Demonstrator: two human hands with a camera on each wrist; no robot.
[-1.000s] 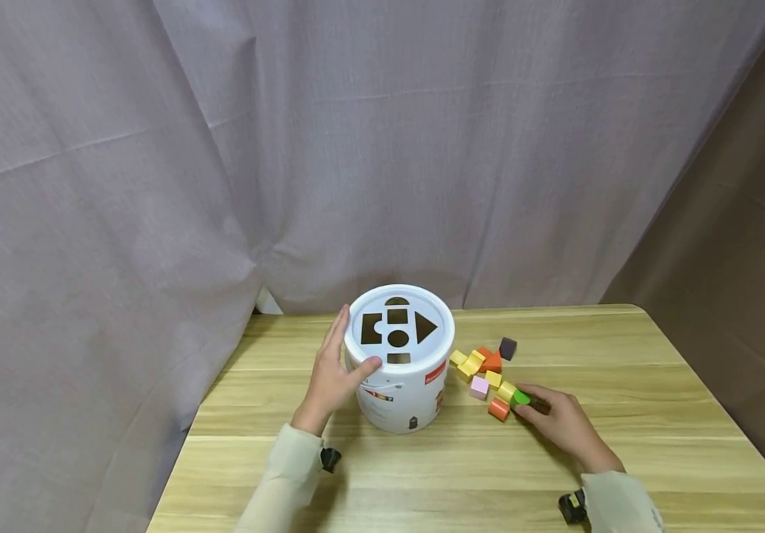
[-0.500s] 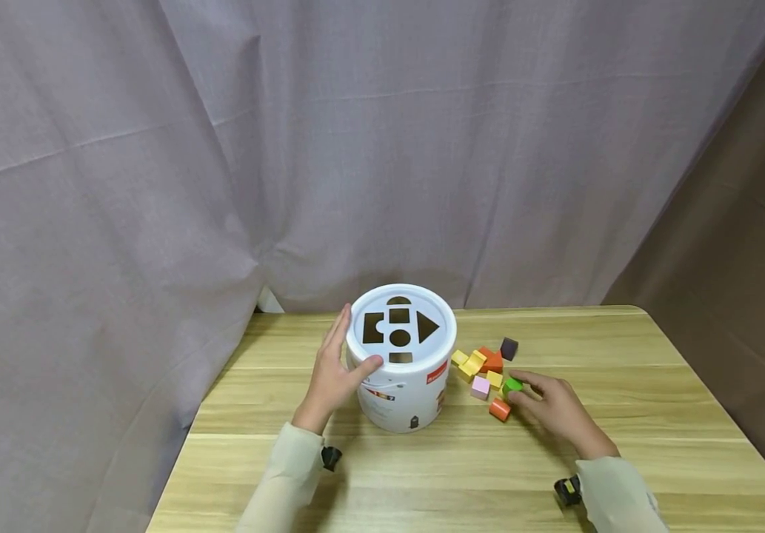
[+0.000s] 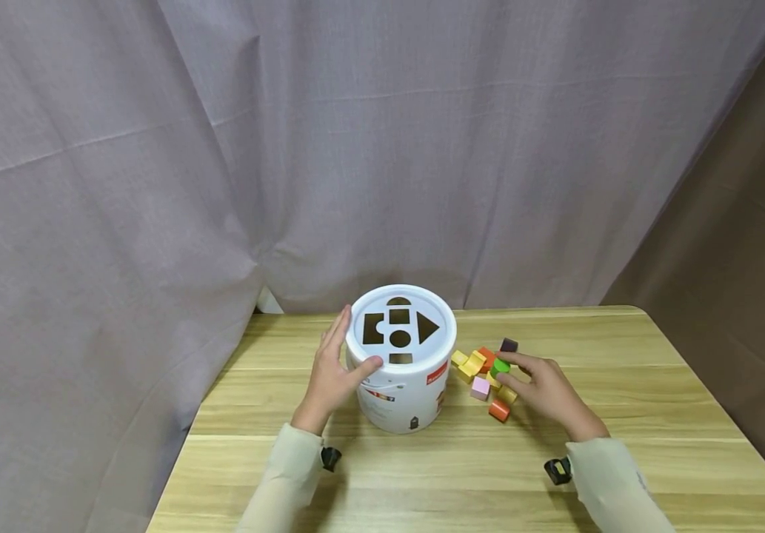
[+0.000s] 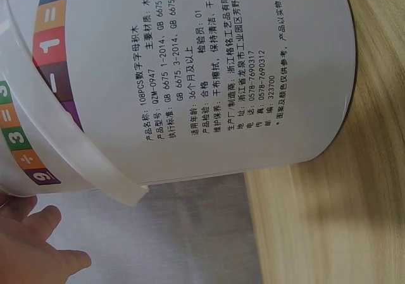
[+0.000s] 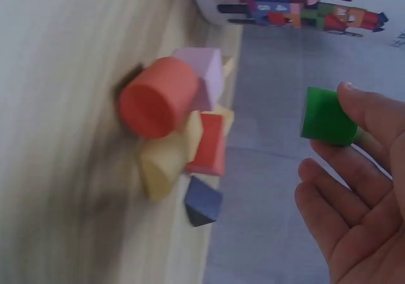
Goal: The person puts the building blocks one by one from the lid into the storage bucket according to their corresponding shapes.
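Observation:
A white bucket [image 3: 401, 400] stands on the wooden table [image 3: 462, 466]; its lid [image 3: 442, 344] has several shape holes. My left hand [image 3: 332, 374] grips the bucket's left side, thumb on the lid rim. The bucket wall [image 4: 209, 81] fills the left wrist view, with my fingers [image 4: 31, 246] at the lower left. My right hand [image 3: 535, 385] pinches a green cylinder block [image 3: 500, 366], lifted above the loose blocks right of the bucket. In the right wrist view the green cylinder [image 5: 326, 116] sits between thumb and fingertips.
Loose blocks lie right of the bucket: an orange cylinder [image 3: 498, 409], a pink cube [image 3: 479, 387], yellow blocks [image 3: 467, 363], a red block [image 3: 486, 357] and a dark purple block [image 3: 508, 345]. A grey curtain [image 3: 355, 148] hangs behind the table.
My right hand has lifted the green cylinder off the table and carried it up and left, toward the bucket. The left hand has stayed on the bucket.

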